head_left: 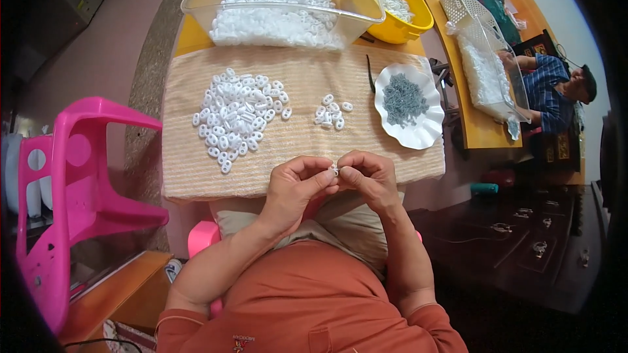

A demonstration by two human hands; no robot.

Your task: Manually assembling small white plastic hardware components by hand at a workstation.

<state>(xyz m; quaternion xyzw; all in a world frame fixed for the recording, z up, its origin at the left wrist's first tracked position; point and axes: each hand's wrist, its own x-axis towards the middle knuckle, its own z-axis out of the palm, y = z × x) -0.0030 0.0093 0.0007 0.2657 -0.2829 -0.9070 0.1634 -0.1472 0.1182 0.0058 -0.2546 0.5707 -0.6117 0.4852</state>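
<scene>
My left hand (297, 186) and my right hand (371, 180) meet at the table's near edge, thumbs and fingers pinched together. Between the fingertips shows a small pale piece (335, 170), mostly covered, so its shape is unclear. Beyond my left hand lies a large heap of white oval plastic pieces (232, 117), many showing two holes. A smaller group of the same white pieces (332, 116) lies straight ahead of the hands. To the right, a white wavy-rimmed dish (428, 127) holds many tiny grey parts (404, 99).
A clear bin (196, 1) of white pieces and a yellow basin (424, 16) stand at the far edge. A thin black strip (370, 73) lies beside the dish. On the left is a pink chair (98, 163). Another person (556, 91) sits at a table on the right.
</scene>
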